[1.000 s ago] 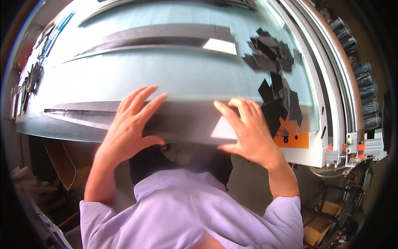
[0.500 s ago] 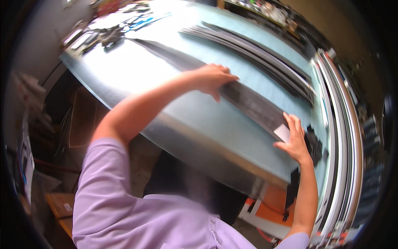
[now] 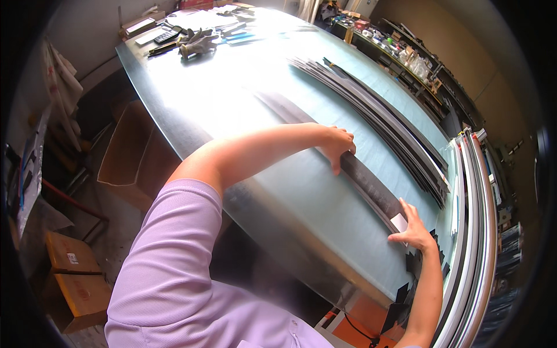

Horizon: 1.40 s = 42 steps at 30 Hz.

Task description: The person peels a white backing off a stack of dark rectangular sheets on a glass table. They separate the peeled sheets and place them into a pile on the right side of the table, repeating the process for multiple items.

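Dark strip (image 3: 371,184) held slantwise above or on a pale blue tabletop (image 3: 307,200)

The dark strip was set with its long axis on a diagonal, running from the upper left, where its far end was lost in glare, down to the lower right. Its near-right end, marked by a white patch (image 3: 399,221), was pointed toward the metal rails (image 3: 473,243). Whether it was lifted or rested on the tabletop could not be told.

It was clasped partway along by the left hand (image 3: 338,145), thumb at the near edge and fingers over the far one. The right-hand end was pinched across its width by the right hand (image 3: 416,233).

Beyond, a stack of dark strips (image 3: 377,122) was laid roughly parallel. Black offcuts (image 3: 397,313) were scattered near the right forearm. Grey gloves (image 3: 197,43) and a calculator (image 3: 166,36) were left at the table's far-left end.
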Available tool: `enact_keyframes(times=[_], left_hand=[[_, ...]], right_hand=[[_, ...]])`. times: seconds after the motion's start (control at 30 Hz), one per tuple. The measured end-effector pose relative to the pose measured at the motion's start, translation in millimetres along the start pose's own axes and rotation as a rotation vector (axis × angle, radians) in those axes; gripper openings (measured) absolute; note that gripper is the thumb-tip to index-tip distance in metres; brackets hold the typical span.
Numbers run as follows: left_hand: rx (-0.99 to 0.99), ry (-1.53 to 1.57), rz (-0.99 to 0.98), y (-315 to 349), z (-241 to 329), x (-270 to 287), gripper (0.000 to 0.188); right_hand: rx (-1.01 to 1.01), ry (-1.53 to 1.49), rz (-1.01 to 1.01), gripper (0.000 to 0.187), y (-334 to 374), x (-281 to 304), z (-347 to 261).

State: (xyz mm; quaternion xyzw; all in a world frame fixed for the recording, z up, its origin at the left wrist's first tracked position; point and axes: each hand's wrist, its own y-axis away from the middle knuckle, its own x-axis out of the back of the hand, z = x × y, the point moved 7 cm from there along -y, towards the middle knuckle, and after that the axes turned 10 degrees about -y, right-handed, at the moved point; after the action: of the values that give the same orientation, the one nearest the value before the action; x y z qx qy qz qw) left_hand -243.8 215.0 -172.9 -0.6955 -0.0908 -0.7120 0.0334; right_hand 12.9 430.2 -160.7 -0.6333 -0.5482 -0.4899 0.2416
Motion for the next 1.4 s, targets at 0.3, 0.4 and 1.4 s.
enact_keyframes(times=[0.3, 0.4, 1.4], left_hand=[[-0.047, 0.064, 0.084, 1, 2, -2, 0.086], [-0.024, 0.071, 0.121, 8, 7, 6, 0.075], [0.052, 0.209, 0.256, -45, -26, -1, 0.034]], right_hand=[[0.123, -0.006, -0.033, 0.121, -6, -6, 0], [0.128, -0.072, 0.069, 0.098, -5, -4, -10], [-0.201, -0.381, 0.677, 0.035, -25, 11, 122]])
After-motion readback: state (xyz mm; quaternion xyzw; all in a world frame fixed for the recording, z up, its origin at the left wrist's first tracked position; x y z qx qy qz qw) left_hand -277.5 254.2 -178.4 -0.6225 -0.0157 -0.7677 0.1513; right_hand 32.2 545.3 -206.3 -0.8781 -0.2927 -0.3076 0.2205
